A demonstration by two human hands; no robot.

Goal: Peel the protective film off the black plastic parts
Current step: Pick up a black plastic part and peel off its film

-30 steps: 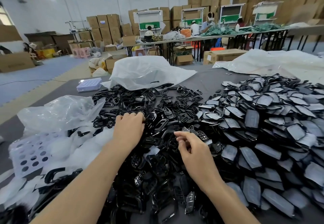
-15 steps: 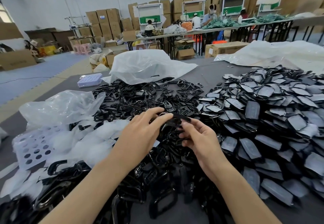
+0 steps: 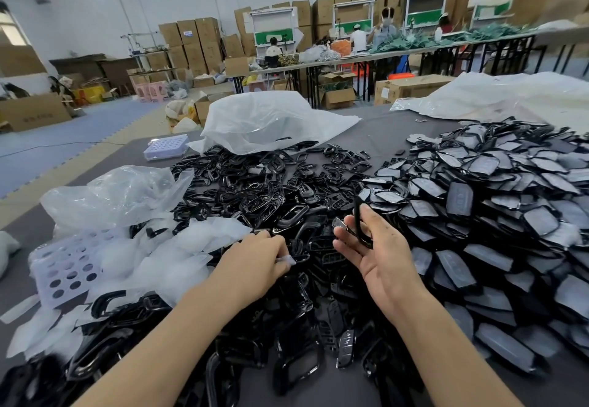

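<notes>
Black plastic part [image 3: 361, 226] stands with its long axis upright, pinched in my right grip [image 3: 379, 257], while my left grip [image 3: 255, 260], pinching a film scrap [image 3: 287, 260], lies lower to its left.

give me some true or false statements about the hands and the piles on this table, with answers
1. The right hand holds a black frame part. True.
2. The left hand lies flat and empty. False: it pinches a scrap of pale film.
3. The heap of grey-faced parts lies to the right of both hands. True.
4. The perforated lilac tray sits at the far right. False: it is at the left, beside the clear plastic bags.
</notes>
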